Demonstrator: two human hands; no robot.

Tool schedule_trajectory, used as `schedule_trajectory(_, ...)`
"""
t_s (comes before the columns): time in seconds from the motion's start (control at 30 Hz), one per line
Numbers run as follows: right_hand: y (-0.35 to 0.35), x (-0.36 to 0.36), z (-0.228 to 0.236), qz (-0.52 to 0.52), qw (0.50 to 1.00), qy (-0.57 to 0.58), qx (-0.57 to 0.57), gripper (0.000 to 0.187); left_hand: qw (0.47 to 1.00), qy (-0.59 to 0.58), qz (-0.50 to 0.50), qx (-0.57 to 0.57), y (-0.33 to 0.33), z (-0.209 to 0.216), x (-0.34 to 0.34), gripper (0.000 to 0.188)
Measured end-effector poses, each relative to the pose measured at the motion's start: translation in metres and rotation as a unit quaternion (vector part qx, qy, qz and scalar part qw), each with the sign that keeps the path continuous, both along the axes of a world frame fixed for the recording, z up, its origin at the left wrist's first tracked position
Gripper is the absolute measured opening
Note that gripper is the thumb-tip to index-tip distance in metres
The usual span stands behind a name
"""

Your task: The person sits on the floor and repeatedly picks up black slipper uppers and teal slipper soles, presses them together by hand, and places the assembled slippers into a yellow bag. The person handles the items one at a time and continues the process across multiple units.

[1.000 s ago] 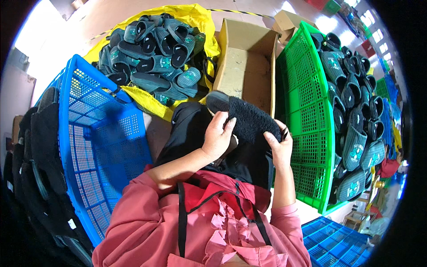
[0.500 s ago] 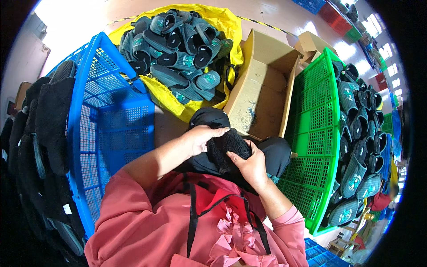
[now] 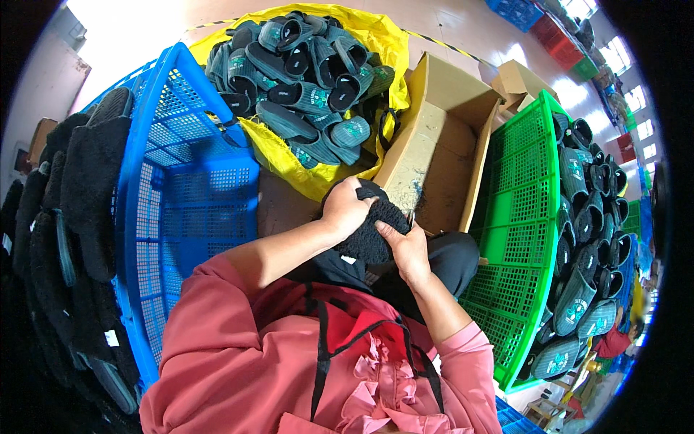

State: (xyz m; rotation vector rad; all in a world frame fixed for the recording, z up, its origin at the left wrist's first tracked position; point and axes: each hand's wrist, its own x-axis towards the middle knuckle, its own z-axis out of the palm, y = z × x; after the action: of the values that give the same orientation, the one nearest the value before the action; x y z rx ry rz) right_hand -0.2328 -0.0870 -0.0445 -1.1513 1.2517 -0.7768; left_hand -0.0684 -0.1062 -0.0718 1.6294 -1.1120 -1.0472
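Note:
Over my lap I hold a black fuzzy slipper [image 3: 377, 233] in both hands, its fleecy face turned up. A small white tag shows at its lower edge. My left hand [image 3: 345, 214] is closed round its far left part, the fingers mostly hidden by the hand and the slipper. My right hand [image 3: 407, 253] grips the right edge, thumb pressed on the fleece. By the right fingers a thin shiny tip [image 3: 410, 218] sticks up; I cannot make out the whole tool.
A blue crate [image 3: 206, 210] stands at my left, with black fleecy slippers [image 3: 94, 188] beyond it. Ahead, a yellow sack [image 3: 278, 160] holds many grey-green slippers [image 3: 303, 94], beside an open cardboard box [image 3: 434, 155]. At right, a green crate [image 3: 517, 239] has more slippers [image 3: 578, 289] behind it.
The slipper has been turned so its broad fleecy face and white tag show. My left hand has shifted from its near-left edge to a grip over its far part. The view has moved slightly.

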Motion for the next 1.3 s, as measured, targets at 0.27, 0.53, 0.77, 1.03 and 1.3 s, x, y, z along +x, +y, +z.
schedule_trajectory(0.27,-0.01,0.003,-0.005,-0.056,0.973,-0.184,0.127,0.029,0.94,-0.296,-0.004,-0.168,0.019,0.033,0.001,0.021)
schedule_trajectory(0.53,-0.02,-0.006,-0.01,-0.056,0.944,-0.26,0.197,0.031,0.954,0.263,-0.094,0.106,0.06,0.021,0.027,0.035)
schedule_trajectory(0.77,-0.017,-0.005,-0.015,-0.056,0.939,-0.276,0.199,0.03,0.973,0.184,-0.125,0.053,0.085,0.019,0.021,0.061)
schedule_trajectory(1.03,-0.011,0.0,-0.018,-0.104,0.942,-0.284,0.149,0.024,0.995,0.093,-0.022,-0.033,0.096,0.019,-0.001,0.048)
schedule_trajectory(1.3,0.029,0.028,-0.013,-0.197,0.967,-0.162,-0.016,0.013,0.968,-0.184,0.125,-0.115,0.092,0.009,-0.007,0.028)
